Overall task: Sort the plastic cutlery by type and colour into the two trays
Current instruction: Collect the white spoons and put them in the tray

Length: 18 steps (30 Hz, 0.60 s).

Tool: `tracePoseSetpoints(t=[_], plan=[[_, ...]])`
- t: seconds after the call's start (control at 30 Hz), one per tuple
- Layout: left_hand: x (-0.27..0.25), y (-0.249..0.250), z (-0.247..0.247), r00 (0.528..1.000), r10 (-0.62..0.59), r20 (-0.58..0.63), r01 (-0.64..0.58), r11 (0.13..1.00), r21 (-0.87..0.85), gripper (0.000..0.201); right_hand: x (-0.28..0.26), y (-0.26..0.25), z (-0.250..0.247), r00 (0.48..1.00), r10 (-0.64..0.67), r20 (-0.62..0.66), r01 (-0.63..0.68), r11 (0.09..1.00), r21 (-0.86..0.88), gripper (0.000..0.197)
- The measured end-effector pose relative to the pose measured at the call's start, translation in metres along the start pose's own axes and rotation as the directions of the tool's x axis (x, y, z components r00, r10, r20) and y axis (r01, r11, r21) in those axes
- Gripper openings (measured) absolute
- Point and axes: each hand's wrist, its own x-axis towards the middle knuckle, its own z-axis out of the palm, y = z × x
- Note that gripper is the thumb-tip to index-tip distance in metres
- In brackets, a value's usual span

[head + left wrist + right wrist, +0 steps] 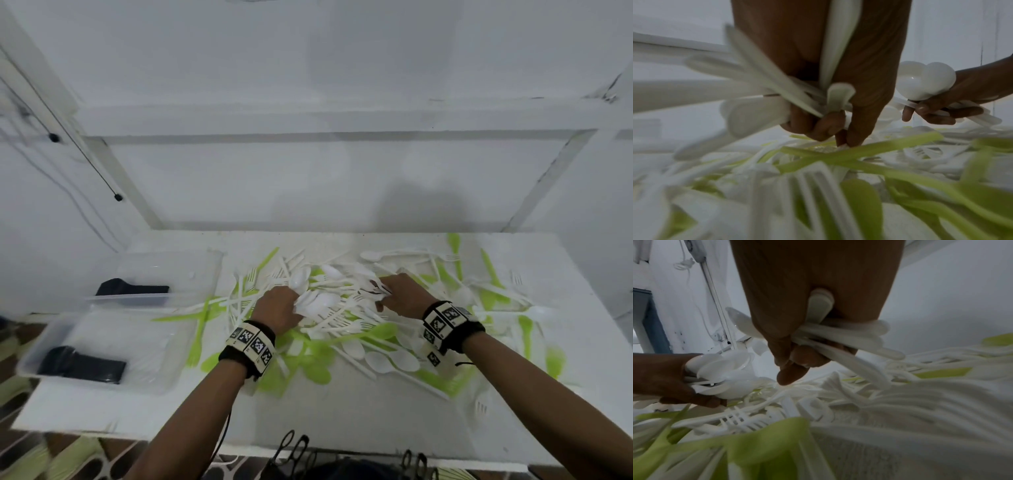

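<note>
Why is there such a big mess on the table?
White and green cutlery lies jumbled across the table, unsorted. Only black cutlery sits in the two trays. Both hands, left and right, hold white spoons.

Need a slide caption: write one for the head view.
Both hands, left hand and right hand, gather white spoons from mixed cutlery.

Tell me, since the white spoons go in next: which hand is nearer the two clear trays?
Left. The left hand, gripping white spoons, is just right of the trays; the right hand works further right, across the pile.
</note>
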Motion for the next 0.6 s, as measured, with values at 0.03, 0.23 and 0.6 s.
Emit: tracePoseSetpoints(t=[0.03, 0.23, 0.6], plan=[[-0.001, -0.002, -0.002, 1.0, 0.013, 0.002, -0.013, 1.0, 0.007, 0.042, 0.002, 0.0, 0.003, 1.0, -0.007, 0.009, 0.007, 1.0, 0.002, 0.021], [-0.007, -0.006, -0.008, 1.0, 0.019, 0.021, -0.021, 0.995, 0.101, 0.042, 0.01, -0.009, 0.014, 1.0, 0.002, -0.027, -0.001, 0.999, 0.045, 0.035], [-0.011, -0.007, -0.047, 0.999, 0.03, -0.03, -0.02, 0.951, 0.309, 0.03, 0.024, -0.005, 0.037, 0.99, -0.024, -0.141, 0.044, 0.99, 0.138, 0.024]])
